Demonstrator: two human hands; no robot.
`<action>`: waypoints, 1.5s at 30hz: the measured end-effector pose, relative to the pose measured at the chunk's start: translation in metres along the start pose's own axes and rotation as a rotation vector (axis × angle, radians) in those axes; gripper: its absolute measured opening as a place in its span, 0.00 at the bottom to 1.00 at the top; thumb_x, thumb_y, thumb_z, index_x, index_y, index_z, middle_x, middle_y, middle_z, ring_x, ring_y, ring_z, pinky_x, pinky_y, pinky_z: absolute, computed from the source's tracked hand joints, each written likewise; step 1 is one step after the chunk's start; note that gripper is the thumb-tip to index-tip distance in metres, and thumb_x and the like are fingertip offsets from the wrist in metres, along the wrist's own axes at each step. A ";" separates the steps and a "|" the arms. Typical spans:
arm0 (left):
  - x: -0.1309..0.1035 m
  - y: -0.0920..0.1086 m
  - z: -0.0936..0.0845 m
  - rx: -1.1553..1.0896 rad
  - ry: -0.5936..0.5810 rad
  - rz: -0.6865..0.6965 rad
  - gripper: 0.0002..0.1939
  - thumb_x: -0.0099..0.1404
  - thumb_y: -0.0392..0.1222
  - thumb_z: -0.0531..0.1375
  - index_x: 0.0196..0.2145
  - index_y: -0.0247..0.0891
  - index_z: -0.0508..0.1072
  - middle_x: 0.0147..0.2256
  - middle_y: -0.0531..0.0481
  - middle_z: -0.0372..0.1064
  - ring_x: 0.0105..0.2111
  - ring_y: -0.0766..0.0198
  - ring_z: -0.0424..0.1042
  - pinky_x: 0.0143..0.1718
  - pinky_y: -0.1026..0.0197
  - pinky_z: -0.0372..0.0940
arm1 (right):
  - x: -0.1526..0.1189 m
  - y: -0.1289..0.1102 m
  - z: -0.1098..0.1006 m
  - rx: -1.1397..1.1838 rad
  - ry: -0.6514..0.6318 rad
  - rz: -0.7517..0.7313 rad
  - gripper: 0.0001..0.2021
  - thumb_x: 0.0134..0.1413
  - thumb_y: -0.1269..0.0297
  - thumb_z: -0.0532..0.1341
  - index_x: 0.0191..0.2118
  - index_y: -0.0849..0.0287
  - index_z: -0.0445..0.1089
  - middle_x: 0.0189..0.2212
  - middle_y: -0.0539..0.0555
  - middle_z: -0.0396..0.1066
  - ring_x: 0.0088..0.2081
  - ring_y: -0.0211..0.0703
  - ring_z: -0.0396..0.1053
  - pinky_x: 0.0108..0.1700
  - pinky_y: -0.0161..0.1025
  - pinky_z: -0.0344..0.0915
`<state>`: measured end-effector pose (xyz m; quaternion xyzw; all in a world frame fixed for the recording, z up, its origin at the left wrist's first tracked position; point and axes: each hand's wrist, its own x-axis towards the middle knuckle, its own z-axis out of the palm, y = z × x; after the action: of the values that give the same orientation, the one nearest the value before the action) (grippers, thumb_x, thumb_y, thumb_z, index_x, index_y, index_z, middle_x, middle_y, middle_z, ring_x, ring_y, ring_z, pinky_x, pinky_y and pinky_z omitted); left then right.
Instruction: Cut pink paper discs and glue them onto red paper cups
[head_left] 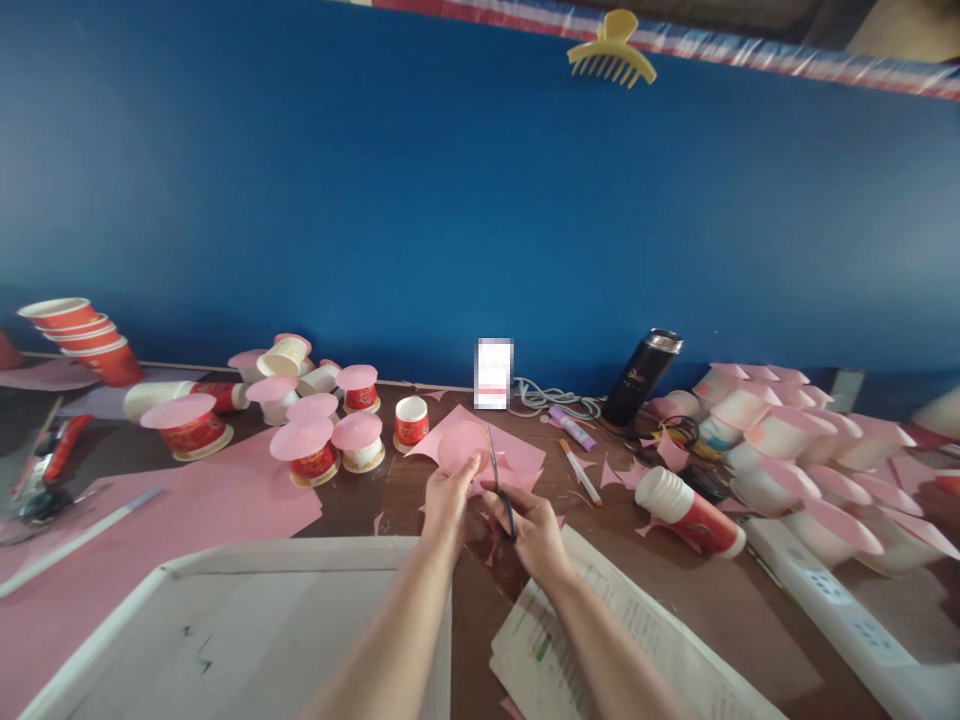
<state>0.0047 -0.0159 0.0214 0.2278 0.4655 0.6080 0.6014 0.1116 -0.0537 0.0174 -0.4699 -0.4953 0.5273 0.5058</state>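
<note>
In the middle of the head view, my left hand (452, 492) pinches the near edge of a pink paper sheet (461, 440) that carries a drawn circle. My right hand (536, 528) is closed around the dark handles of a pair of scissors (507, 512). The scissor blades point away from me and lie at the paper, right of the circle; I cannot tell whether they are apart. Just beyond my left hand stands a small red paper cup (412, 424). Pink paper scraps (491, 554) lie on the brown table around my hands.
Cups topped with pink discs (301, 440) stand at left; more (832, 525) crowd the right. A black flask (643, 380), a glue stick (572, 428), a marker (580, 474), stacked cups (690, 512) and a power strip (825, 600) lie rightward. A white tray (300, 640) and printed papers (622, 620) are nearest.
</note>
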 end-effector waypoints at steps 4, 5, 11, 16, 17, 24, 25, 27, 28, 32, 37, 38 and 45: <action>0.000 0.000 0.000 -0.010 -0.006 0.007 0.18 0.46 0.50 0.69 0.24 0.33 0.71 0.17 0.54 0.65 0.15 0.71 0.63 0.18 0.68 0.59 | 0.000 0.001 0.000 0.010 -0.011 0.004 0.22 0.46 0.51 0.66 0.44 0.61 0.76 0.18 0.48 0.64 0.20 0.33 0.58 0.21 0.30 0.56; 0.001 0.000 0.000 -0.011 -0.008 0.014 0.18 0.46 0.50 0.69 0.24 0.33 0.71 0.17 0.54 0.64 0.15 0.72 0.62 0.18 0.68 0.59 | 0.000 0.001 0.000 0.014 -0.011 0.005 0.22 0.46 0.51 0.66 0.44 0.61 0.76 0.18 0.48 0.64 0.20 0.32 0.58 0.21 0.30 0.56; 0.004 -0.003 -0.001 0.018 0.040 0.021 0.21 0.46 0.54 0.68 0.20 0.35 0.66 0.14 0.59 0.56 0.13 0.74 0.55 0.16 0.68 0.53 | 0.000 0.006 0.000 0.009 -0.009 0.014 0.23 0.44 0.50 0.67 0.43 0.61 0.76 0.18 0.48 0.65 0.19 0.32 0.59 0.20 0.30 0.56; 0.007 -0.003 -0.002 0.009 0.054 0.045 0.20 0.46 0.53 0.68 0.19 0.35 0.66 0.14 0.58 0.58 0.13 0.73 0.56 0.16 0.67 0.53 | 0.000 0.004 0.002 0.013 -0.017 0.017 0.22 0.43 0.50 0.68 0.41 0.61 0.76 0.18 0.48 0.66 0.18 0.32 0.59 0.20 0.30 0.56; 0.006 -0.002 -0.002 0.014 0.051 0.046 0.19 0.47 0.52 0.68 0.20 0.35 0.67 0.14 0.57 0.59 0.14 0.72 0.58 0.16 0.67 0.54 | 0.000 0.003 0.002 0.019 -0.017 0.026 0.22 0.42 0.50 0.68 0.41 0.62 0.77 0.18 0.48 0.66 0.18 0.32 0.59 0.20 0.30 0.56; 0.000 0.004 0.000 0.073 0.012 0.044 0.17 0.49 0.51 0.67 0.20 0.35 0.69 0.14 0.56 0.60 0.13 0.72 0.59 0.16 0.67 0.55 | 0.001 0.005 0.001 0.033 0.010 0.053 0.22 0.42 0.52 0.69 0.43 0.61 0.75 0.16 0.47 0.64 0.18 0.33 0.60 0.20 0.30 0.57; -0.001 0.004 0.001 0.075 0.010 0.043 0.17 0.49 0.51 0.67 0.20 0.35 0.69 0.14 0.56 0.61 0.14 0.72 0.59 0.16 0.67 0.55 | 0.001 0.006 0.001 0.033 0.014 0.053 0.23 0.42 0.52 0.69 0.43 0.61 0.76 0.16 0.47 0.65 0.18 0.33 0.60 0.20 0.31 0.57; -0.002 0.005 0.001 0.079 0.009 0.040 0.17 0.49 0.51 0.67 0.20 0.35 0.69 0.14 0.55 0.61 0.14 0.71 0.59 0.16 0.67 0.55 | 0.001 0.005 0.001 0.039 0.023 0.062 0.24 0.42 0.51 0.69 0.43 0.61 0.76 0.17 0.47 0.65 0.18 0.33 0.60 0.19 0.31 0.57; -0.003 0.006 0.002 0.079 0.009 0.037 0.17 0.49 0.51 0.67 0.20 0.34 0.70 0.14 0.55 0.61 0.14 0.71 0.60 0.16 0.67 0.55 | 0.001 0.004 0.002 0.042 0.025 0.065 0.24 0.42 0.50 0.68 0.43 0.61 0.76 0.17 0.47 0.65 0.17 0.33 0.60 0.19 0.31 0.57; -0.003 0.007 0.002 0.056 0.018 0.038 0.15 0.49 0.49 0.67 0.21 0.34 0.71 0.14 0.55 0.62 0.14 0.72 0.59 0.17 0.68 0.55 | 0.000 0.000 0.003 0.036 0.020 0.053 0.24 0.42 0.51 0.68 0.43 0.62 0.76 0.16 0.47 0.64 0.18 0.33 0.59 0.19 0.31 0.57; -0.004 0.008 0.002 0.033 0.025 0.029 0.15 0.49 0.47 0.68 0.20 0.34 0.70 0.14 0.56 0.61 0.14 0.72 0.59 0.18 0.68 0.55 | 0.000 0.003 0.001 0.006 0.002 0.023 0.21 0.45 0.53 0.67 0.43 0.62 0.75 0.16 0.46 0.63 0.17 0.32 0.58 0.19 0.30 0.56; -0.004 0.008 0.002 0.028 0.022 0.029 0.15 0.48 0.47 0.68 0.20 0.34 0.70 0.14 0.56 0.60 0.14 0.72 0.59 0.18 0.68 0.55 | 0.000 0.004 0.000 0.001 0.000 0.023 0.21 0.46 0.53 0.67 0.43 0.63 0.75 0.16 0.46 0.63 0.17 0.32 0.58 0.19 0.30 0.56; -0.002 0.004 0.002 -0.017 0.038 0.015 0.16 0.47 0.49 0.68 0.20 0.33 0.69 0.13 0.58 0.59 0.13 0.73 0.58 0.17 0.69 0.54 | 0.001 0.005 0.000 -0.026 0.000 0.016 0.21 0.46 0.54 0.67 0.43 0.63 0.75 0.16 0.47 0.63 0.18 0.32 0.59 0.19 0.30 0.56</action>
<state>0.0042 -0.0163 0.0264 0.2145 0.4698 0.6208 0.5899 0.1115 -0.0531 0.0124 -0.4804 -0.4982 0.5249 0.4956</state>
